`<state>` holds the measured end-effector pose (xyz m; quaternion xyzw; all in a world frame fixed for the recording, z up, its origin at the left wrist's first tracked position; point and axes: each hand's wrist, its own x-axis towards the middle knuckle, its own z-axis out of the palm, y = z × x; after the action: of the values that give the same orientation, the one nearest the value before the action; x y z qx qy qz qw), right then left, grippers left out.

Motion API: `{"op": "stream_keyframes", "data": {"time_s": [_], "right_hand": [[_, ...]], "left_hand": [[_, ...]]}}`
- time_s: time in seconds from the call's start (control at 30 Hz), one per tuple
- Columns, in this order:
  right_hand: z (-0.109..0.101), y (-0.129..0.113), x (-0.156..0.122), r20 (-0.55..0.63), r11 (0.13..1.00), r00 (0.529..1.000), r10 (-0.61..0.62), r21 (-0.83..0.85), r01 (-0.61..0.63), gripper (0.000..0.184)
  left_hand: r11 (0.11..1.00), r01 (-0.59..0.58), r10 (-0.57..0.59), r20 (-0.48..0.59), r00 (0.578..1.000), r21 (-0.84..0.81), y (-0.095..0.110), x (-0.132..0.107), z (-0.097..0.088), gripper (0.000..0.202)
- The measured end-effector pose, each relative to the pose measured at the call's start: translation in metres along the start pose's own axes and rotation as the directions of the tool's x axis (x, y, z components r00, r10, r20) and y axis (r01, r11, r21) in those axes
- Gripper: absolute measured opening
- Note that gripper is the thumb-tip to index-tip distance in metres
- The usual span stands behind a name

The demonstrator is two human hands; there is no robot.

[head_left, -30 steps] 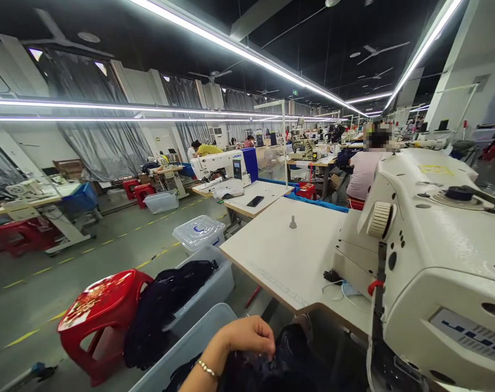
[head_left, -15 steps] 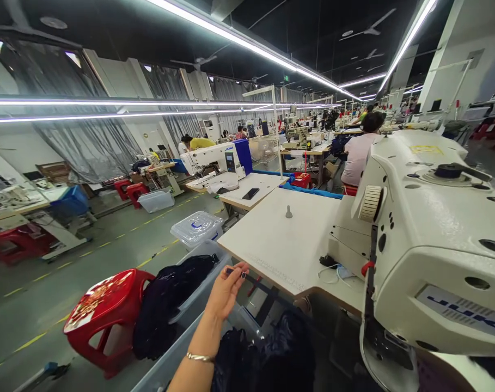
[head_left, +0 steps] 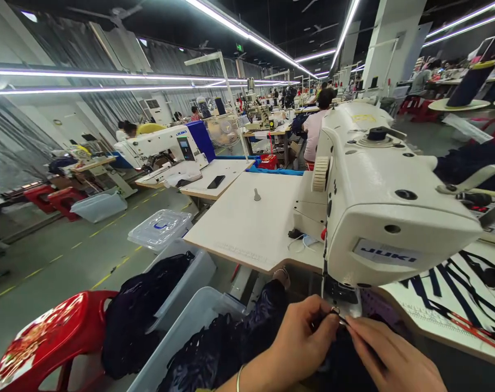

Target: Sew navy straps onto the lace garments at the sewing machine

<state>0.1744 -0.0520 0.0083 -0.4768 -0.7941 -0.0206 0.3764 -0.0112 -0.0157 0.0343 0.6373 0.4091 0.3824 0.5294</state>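
Note:
My left hand (head_left: 304, 335) is closed in a pinch, thumb against forefinger, in front of the sewing machine's needle end. At its fingertips sits a small shiny ring (head_left: 336, 310) with a bit of dark strap. My right hand (head_left: 390, 351) meets it from the other side, its fingertips pressed together at the same small piece. What the right fingers grip is mostly hidden. Just above both hands is the white JUKI sewing machine (head_left: 390, 212). Dark navy fabric (head_left: 218, 348) fills a clear plastic bin (head_left: 202, 299) left of my hands.
The white machine table (head_left: 239, 223) has a grey peg (head_left: 256, 194) on it. At right, dark straps (head_left: 451, 283) and orange-handled scissors (head_left: 471, 326) lie on the tabletop. A red stool (head_left: 79, 321) stands at lower left. A person in a pink top (head_left: 312, 133) sits ahead.
My left hand has moved right and down from beside the table's edge to below the machine head. My right hand has come into view and met it. The view has turned right.

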Motion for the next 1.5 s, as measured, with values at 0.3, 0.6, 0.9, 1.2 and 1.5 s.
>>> {"op": "stream_keyframes", "data": {"time_s": [0.3,0.6,0.9,1.2,1.5], "right_hand": [[0.001,-0.009,0.009,-0.098,0.955,0.975,-0.198,-0.243,0.170,0.022],[0.008,-0.008,0.007,0.023,0.990,0.998,0.064,0.125,-0.066,0.027],[-0.004,-0.002,0.002,0.059,0.924,0.952,0.302,0.227,-0.307,0.014],[-0.003,-0.004,0.009,0.002,0.852,0.892,0.451,0.297,-0.431,0.010],[0.003,0.006,-0.023,0.254,0.945,0.960,0.119,0.268,-0.188,0.019]], "left_hand": [[0.265,-0.526,0.607,0.284,0.742,0.808,-0.006,-0.004,-0.008,0.022],[0.259,-0.455,0.551,0.257,0.794,0.852,-0.009,-0.007,-0.005,0.020],[0.319,-0.505,0.512,0.302,0.804,0.802,-0.003,-0.006,0.002,0.022],[0.427,-0.516,0.544,0.245,0.803,0.743,-0.014,-0.007,0.006,0.014],[0.565,-0.392,0.248,0.304,0.920,0.726,-0.008,-0.007,-0.004,0.011]]}}
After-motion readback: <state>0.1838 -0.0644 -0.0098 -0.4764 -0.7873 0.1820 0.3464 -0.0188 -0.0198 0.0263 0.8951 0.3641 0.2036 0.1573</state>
